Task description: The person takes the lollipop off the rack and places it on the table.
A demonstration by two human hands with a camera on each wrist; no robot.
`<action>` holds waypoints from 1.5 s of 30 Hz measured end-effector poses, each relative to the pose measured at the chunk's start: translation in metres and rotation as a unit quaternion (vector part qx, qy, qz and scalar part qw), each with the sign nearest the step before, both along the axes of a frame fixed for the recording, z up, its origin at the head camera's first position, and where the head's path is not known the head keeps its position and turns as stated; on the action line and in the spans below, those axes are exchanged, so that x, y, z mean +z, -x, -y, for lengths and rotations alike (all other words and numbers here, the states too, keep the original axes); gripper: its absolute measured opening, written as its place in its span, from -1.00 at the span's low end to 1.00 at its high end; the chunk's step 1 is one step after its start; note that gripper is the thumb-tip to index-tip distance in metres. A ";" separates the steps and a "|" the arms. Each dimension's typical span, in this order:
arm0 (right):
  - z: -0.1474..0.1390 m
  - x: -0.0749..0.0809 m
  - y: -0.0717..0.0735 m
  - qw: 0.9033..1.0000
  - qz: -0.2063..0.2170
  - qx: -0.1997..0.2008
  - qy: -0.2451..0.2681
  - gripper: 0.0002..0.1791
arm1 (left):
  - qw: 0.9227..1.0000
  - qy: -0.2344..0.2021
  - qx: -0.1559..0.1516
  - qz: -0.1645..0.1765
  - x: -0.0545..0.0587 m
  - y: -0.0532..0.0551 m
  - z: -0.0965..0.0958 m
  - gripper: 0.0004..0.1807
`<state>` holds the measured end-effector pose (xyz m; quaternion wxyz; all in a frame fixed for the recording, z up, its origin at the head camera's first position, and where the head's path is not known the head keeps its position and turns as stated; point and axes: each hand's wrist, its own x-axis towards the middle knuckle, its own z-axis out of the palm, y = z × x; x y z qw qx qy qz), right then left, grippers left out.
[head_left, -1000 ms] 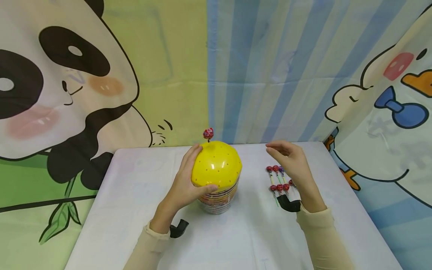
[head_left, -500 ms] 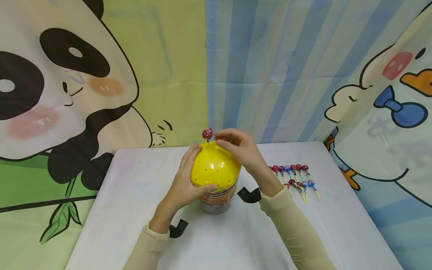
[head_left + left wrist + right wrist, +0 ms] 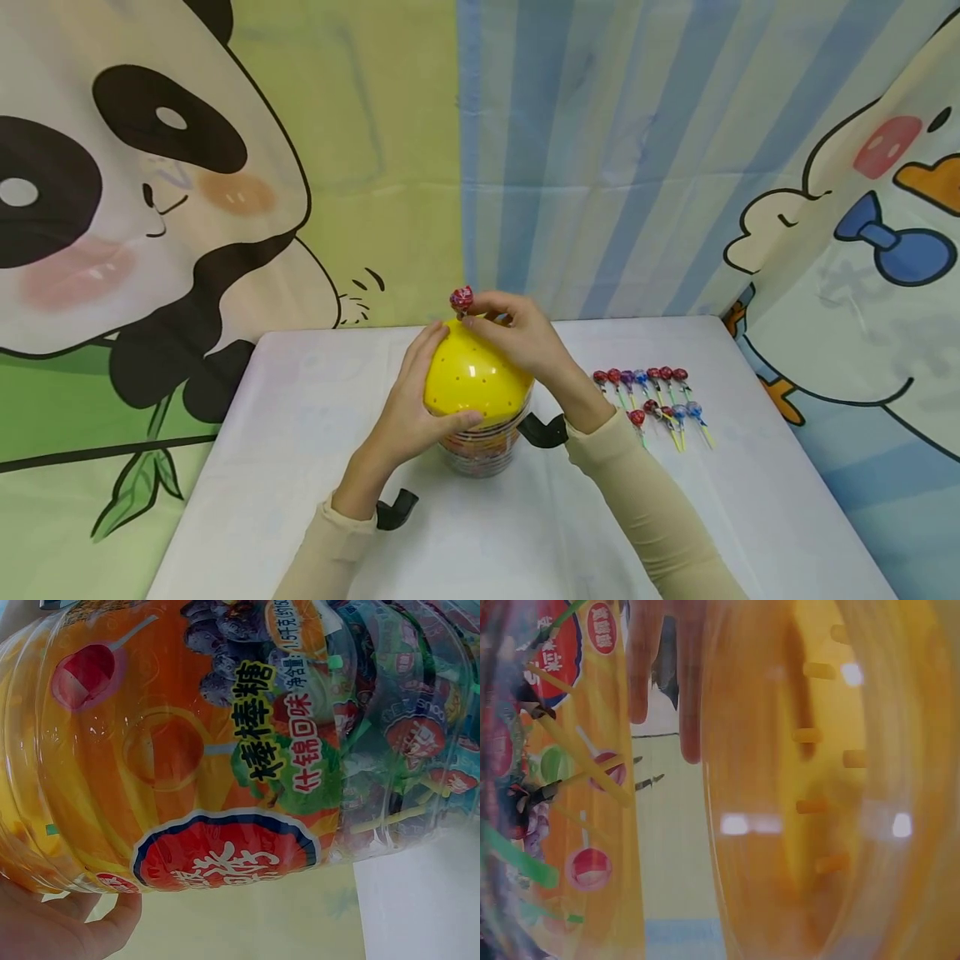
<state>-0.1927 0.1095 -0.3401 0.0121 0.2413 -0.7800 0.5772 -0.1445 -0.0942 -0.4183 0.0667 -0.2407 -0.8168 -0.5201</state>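
Observation:
A clear plastic jar [image 3: 480,458] with a yellow domed lid [image 3: 480,379] stands on the table. Small holes dot the lid, and one red-wrapped lollipop [image 3: 461,298] sticks upright from its top. My left hand [image 3: 405,404] grips the lid's left side, thumb in front and fingers behind. At the top, my right hand [image 3: 521,333] pinches the lollipop just under its candy head with thumb and index finger. The left wrist view shows the jar's orange label [image 3: 172,750] and lollipops inside [image 3: 412,742]. Through the lid [image 3: 780,825], the right wrist view shows short tubes inside.
Right of the jar, several wrapped lollipops [image 3: 652,375] lie in two rows on the white table [image 3: 315,467]. Printed cloth with a panda [image 3: 180,167] and blue stripes [image 3: 562,167] hangs behind the table's back edge.
My right hand has moved left from above the lollipop rows to the lid's top and now pinches the upright lollipop. My left hand has stayed on the lid.

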 end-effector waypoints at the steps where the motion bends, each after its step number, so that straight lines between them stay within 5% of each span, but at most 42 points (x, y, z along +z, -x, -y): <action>1: 0.000 0.000 0.000 1.000 0.001 -0.002 -0.001 -0.79 | 1.000 0.000 0.000 0.001 0.000 0.000 0.000 0.18; 10: -0.001 0.003 0.000 0.999 -0.017 -0.015 0.040 -0.80 | 1.000 -0.001 -0.001 0.003 -0.001 0.000 -0.001 0.17; 20: -0.046 0.009 -0.024 0.992 -0.092 -0.070 0.043 -0.85 | 1.000 -0.004 0.005 -0.009 -0.001 0.002 -0.002 0.16; 30: -0.116 -0.046 -0.059 0.982 -0.001 -0.170 -0.079 -0.80 | 1.000 -0.003 0.005 -0.007 -0.002 0.002 -0.001 0.17; 37: -0.153 -0.100 -0.080 0.976 0.047 -0.189 -0.096 -0.79 | 1.000 0.000 0.008 -0.009 -0.001 0.001 -0.002 0.18; 45: -0.183 -0.149 -0.108 0.953 0.102 -0.238 -0.160 -0.73 | 1.000 0.000 0.009 -0.008 -0.001 0.000 -0.002 0.18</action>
